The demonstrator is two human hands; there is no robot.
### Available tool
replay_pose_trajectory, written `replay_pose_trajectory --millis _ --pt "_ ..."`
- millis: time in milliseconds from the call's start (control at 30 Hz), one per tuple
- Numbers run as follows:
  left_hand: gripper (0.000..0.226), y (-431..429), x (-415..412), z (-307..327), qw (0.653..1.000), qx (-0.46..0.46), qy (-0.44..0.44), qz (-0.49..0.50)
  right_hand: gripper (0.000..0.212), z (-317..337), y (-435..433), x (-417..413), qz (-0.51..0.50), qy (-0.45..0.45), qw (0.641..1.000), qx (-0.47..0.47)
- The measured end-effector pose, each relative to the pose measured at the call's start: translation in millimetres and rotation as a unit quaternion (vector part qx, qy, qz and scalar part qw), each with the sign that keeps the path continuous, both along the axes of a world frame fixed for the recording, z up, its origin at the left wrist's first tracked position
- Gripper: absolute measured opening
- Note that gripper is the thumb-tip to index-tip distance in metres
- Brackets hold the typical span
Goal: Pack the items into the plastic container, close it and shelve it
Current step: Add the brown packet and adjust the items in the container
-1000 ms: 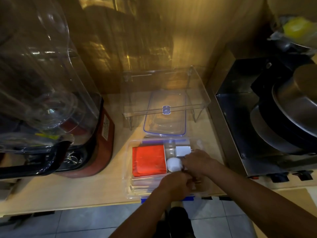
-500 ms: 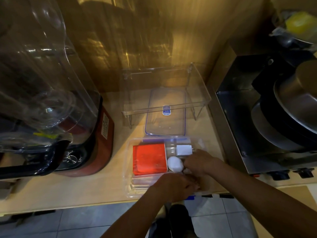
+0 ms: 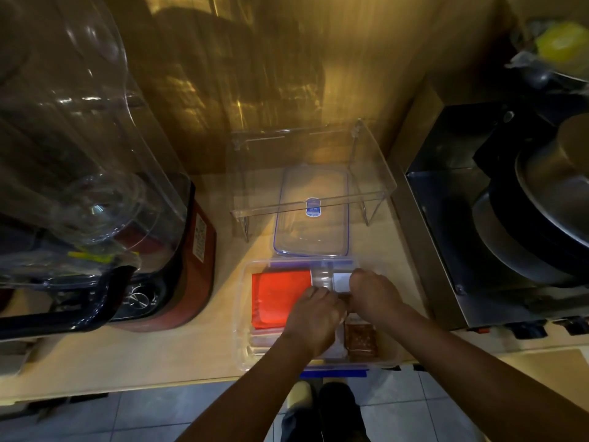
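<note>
While both hands work inside the clear plastic container [image 3: 242, 317], a pale wooden table [image 3: 159, 349] carries everything in view, backed by a glossy wood-grain wall [image 3: 255, 74] that catches warm yellow reflections. Far left of the fingers stands a red-based blender [image 3: 178, 266] under a large clear dome cover [image 3: 79, 138], with a dial on its front panel. Just left of the left hand [image 3: 314, 323], an orange flat packet [image 3: 277, 298] lies in the container's left part. The left hand's fingers [image 3: 314, 293] are curled downward over the container's middle; whether they pinch anything cannot be told. The right hand [image 3: 373, 291] touches it, knuckle to knuckle, with fingers [image 3: 357, 279] bent over a small white block [image 3: 341, 280]; their grip is hidden as well. Below the right wrist a brown speckled packet [image 3: 360, 338] sits in the container's near right corner. Beyond the fingers, a clear lid [image 3: 310, 218] with blue trim lies flat on the table, partly beneath a transparent acrylic shelf [image 3: 376, 167] on thin legs. Right of the hands, a dark metal appliance [image 3: 446, 250] holds a stack of round pans [image 3: 541, 202], and something yellow [image 3: 561, 43] sits at the top corner. Grey floor tiles [image 3: 159, 416] show below the table edge, beside the person's dark trousers.
</note>
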State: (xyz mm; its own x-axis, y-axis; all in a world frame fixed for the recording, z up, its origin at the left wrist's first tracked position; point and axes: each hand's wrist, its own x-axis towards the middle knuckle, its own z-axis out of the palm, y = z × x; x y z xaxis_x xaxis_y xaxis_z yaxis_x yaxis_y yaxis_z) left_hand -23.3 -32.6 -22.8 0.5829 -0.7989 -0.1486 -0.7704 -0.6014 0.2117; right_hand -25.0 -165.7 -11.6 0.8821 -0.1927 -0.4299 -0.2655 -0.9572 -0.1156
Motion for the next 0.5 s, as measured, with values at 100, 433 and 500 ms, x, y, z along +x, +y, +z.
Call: replay_pose_trajectory --millis 100,433,500 --pt "0.037 -6 3 -6 0.998 0.047 -0.041 -0.024 0.034 -2 2 3 -0.063 0.031 0.996 0.055" --pt "0.033 -5 -2 -8 0.997 0.027 -0.068 -0.022 0.029 -6 -4 9 -0.127 0.032 0.975 0.180" --pt "0.041 0 -3 -7 0.998 0.026 -0.057 -0.008 0.027 -8 -4 10 -0.131 0.019 0.967 0.220"
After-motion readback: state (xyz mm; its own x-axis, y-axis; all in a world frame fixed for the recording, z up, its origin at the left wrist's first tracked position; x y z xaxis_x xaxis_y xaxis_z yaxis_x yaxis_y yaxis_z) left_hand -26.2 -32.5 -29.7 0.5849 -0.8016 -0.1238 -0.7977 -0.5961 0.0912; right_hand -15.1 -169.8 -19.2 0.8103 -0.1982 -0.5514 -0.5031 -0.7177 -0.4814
